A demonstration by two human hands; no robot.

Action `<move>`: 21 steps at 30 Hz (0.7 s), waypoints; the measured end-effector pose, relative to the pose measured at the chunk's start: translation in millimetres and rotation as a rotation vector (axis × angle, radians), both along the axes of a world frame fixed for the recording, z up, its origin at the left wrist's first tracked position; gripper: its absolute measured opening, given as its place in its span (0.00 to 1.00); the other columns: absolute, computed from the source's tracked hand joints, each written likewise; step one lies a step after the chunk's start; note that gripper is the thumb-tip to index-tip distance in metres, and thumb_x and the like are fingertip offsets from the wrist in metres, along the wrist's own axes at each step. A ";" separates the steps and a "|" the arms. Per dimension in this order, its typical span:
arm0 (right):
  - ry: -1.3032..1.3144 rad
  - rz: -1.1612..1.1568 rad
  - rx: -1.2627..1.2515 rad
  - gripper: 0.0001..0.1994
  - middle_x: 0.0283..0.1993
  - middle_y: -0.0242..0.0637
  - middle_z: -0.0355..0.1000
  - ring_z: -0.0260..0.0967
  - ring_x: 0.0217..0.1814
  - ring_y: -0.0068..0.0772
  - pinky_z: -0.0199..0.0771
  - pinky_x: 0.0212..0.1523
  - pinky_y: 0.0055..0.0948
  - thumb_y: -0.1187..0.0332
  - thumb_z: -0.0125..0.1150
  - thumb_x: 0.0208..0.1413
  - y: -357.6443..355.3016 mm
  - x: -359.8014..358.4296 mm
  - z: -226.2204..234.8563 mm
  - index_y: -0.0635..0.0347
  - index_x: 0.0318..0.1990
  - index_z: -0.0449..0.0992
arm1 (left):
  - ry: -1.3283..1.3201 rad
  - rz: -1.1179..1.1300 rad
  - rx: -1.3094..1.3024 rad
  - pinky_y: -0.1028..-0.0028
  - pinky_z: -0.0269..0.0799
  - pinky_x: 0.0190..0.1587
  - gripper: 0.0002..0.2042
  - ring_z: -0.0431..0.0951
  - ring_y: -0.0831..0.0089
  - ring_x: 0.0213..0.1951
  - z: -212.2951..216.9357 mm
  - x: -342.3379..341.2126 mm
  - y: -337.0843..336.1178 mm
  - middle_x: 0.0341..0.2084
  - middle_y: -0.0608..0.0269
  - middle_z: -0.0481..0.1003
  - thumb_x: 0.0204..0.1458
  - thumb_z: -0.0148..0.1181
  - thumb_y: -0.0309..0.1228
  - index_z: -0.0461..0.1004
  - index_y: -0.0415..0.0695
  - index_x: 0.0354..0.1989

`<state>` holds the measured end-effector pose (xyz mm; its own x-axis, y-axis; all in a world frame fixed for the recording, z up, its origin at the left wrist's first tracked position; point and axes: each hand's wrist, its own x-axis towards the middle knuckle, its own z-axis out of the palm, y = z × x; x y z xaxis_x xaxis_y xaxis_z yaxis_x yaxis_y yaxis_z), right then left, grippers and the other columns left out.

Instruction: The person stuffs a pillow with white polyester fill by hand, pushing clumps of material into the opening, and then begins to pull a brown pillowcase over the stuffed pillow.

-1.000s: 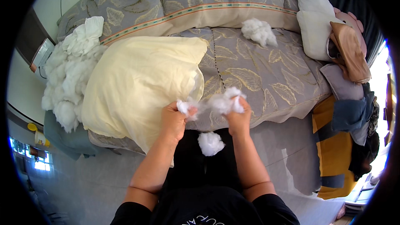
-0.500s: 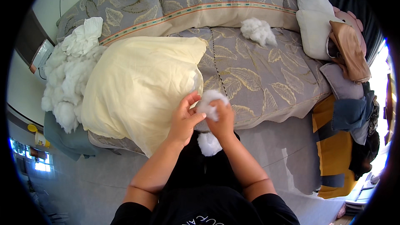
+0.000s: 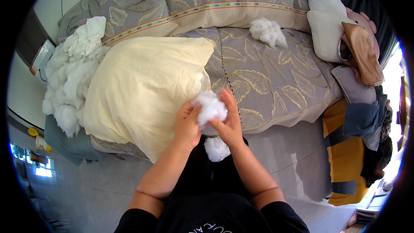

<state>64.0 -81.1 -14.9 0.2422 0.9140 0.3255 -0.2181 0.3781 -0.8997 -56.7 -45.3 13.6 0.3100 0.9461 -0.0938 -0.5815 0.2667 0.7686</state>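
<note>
A fluffy wad of white stuffing (image 3: 210, 105) sits between my two hands, in front of the open side of a pale yellow pillow cover (image 3: 138, 88). My left hand (image 3: 187, 126) is closed on the wad's left side. With fingers stretched up and apart, my right hand (image 3: 231, 123) is at its right side, the thumb touching the fluff. The pillow cover looks bulged and lies on the sofa, with a little white showing at its opening. Another tuft of stuffing (image 3: 216, 149) rests just below my hands, by my dark-clad legs.
A grey leaf-patterned sofa (image 3: 297, 87) spans the view. A big heap of stuffing (image 3: 69, 86) lies at its left end with a white cloth (image 3: 88, 36) on top. One loose clump (image 3: 268, 32) lies farther back. Cushions (image 3: 330, 34) and folded fabrics (image 3: 362, 118) crowd the right.
The wad has moved slightly left, from my right hand's fingers into my left hand's grasp. My right hand's fingers have uncurled and spread. The pillow cover stays in place.
</note>
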 end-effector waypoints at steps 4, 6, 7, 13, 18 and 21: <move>0.515 0.315 -0.134 0.43 0.58 0.43 0.60 0.59 0.58 0.35 0.61 0.57 0.33 0.62 0.67 0.46 7.2 -7.9 12.1 0.57 0.67 0.47 | 0.041 -0.106 0.029 0.74 0.73 0.37 0.09 0.76 0.75 0.37 -9.4 3.5 -5.0 0.37 0.63 0.75 0.54 0.55 0.27 0.73 0.41 0.42; 0.577 0.262 -0.158 0.34 0.51 0.42 0.66 0.63 0.53 0.30 0.63 0.54 0.30 0.63 0.65 0.49 7.3 -12.1 16.0 0.59 0.62 0.57 | 0.093 -0.121 -0.012 0.74 0.73 0.35 0.10 0.76 0.75 0.35 -11.0 6.2 -3.5 0.36 0.63 0.75 0.55 0.54 0.27 0.71 0.41 0.44; 0.464 0.177 -0.170 0.29 0.50 0.40 0.67 0.64 0.51 0.29 0.65 0.52 0.29 0.64 0.65 0.50 7.6 -11.6 14.4 0.60 0.59 0.60 | 0.121 -0.125 -0.033 0.74 0.73 0.34 0.10 0.76 0.75 0.34 -11.9 6.1 -3.1 0.36 0.63 0.75 0.55 0.53 0.27 0.71 0.41 0.45; -0.011 -0.151 -0.154 0.14 0.39 0.34 0.72 0.68 0.40 0.23 0.70 0.40 0.24 0.68 0.64 0.51 8.6 -10.0 4.5 0.62 0.44 0.72 | 0.208 0.071 0.097 0.78 0.69 0.42 0.14 0.71 0.79 0.40 -11.4 7.1 -2.3 0.39 0.61 0.72 0.60 0.49 0.36 0.66 0.38 0.47; -0.065 -0.143 -0.143 0.12 0.31 0.30 0.72 0.68 0.28 0.18 0.69 0.28 0.18 0.69 0.65 0.50 7.8 -6.4 -3.0 0.61 0.41 0.73 | 0.566 0.141 0.538 0.79 0.66 0.39 0.11 0.68 0.81 0.37 -17.7 9.1 -7.4 0.35 0.64 0.70 0.61 0.48 0.35 0.67 0.39 0.41; 0.280 0.129 -0.414 0.08 0.25 0.27 0.70 0.63 0.19 0.15 0.62 0.17 0.15 0.69 0.65 0.50 -3.3 4.4 15.1 0.59 0.36 0.74 | 0.488 0.108 0.434 0.80 0.64 0.34 0.10 0.67 0.82 0.31 -22.9 1.1 -3.8 0.29 0.68 0.70 0.61 0.47 0.35 0.68 0.40 0.38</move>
<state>68.4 -84.4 0.3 0.1454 0.9806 -0.1315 -0.4936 -0.0433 -0.8686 -55.6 -49.1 -9.4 0.2298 0.9531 0.1970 -0.1452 -0.1666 0.9753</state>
